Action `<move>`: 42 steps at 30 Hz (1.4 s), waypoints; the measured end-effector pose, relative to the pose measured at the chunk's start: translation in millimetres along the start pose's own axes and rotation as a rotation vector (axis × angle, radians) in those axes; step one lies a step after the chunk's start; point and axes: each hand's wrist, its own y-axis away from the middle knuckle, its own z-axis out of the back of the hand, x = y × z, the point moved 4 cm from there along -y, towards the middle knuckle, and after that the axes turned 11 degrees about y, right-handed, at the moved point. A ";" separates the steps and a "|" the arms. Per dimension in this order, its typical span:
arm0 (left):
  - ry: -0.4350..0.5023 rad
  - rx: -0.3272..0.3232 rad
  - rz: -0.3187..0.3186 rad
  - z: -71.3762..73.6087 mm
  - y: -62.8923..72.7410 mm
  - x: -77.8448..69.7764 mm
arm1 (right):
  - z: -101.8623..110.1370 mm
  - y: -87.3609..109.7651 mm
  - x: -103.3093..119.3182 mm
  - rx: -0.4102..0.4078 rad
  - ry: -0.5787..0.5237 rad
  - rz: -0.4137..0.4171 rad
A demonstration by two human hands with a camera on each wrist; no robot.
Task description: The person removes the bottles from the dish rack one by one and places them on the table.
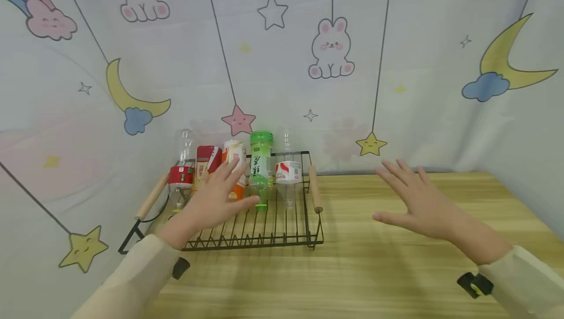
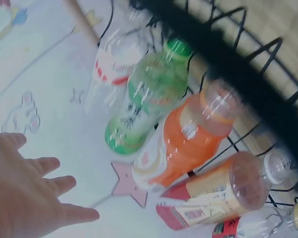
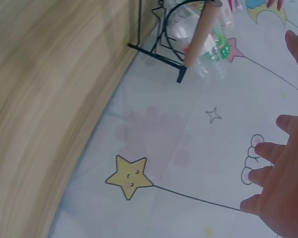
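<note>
Neck-down in a black wire rack with pale wooden handles (image 1: 251, 247), left on the wood-grain table (image 1: 361, 260): a clear plastic bottle with a red label (image 1: 180, 174), then a dark-red-and-cream plastic bottle (image 1: 209, 155). Partly in front, left hand (image 1: 211, 204), spread, holding nothing. Next, likewise inverted, a white-and-orange plastic bottle (image 2: 191, 131), a green-capped green plastic bottle (image 1: 261, 162), a clear bottle with a white-and-red label (image 1: 289, 172). Well apart, right hand (image 1: 418, 206), fingers splayed, holding nothing.
</note>
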 end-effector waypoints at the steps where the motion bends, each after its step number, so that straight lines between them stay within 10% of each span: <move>1: 0.023 -0.019 0.011 6.5 -2.9 2.3 | 2.8 -2.4 2.1 -0.015 -0.009 -0.003; 14: 0.310 -0.234 0.184 63.7 -26.9 53.0 | 3.1 -31.0 43.7 -0.077 -0.204 0.011; 33: 0.465 -0.352 0.428 55.7 -40.8 133.3 | -59.6 -30.6 81.9 -0.060 -0.452 -0.058; 42: 0.478 -0.389 0.449 38.7 -40.3 169.9 | -79.4 -30.6 88.9 -0.052 -0.466 -0.039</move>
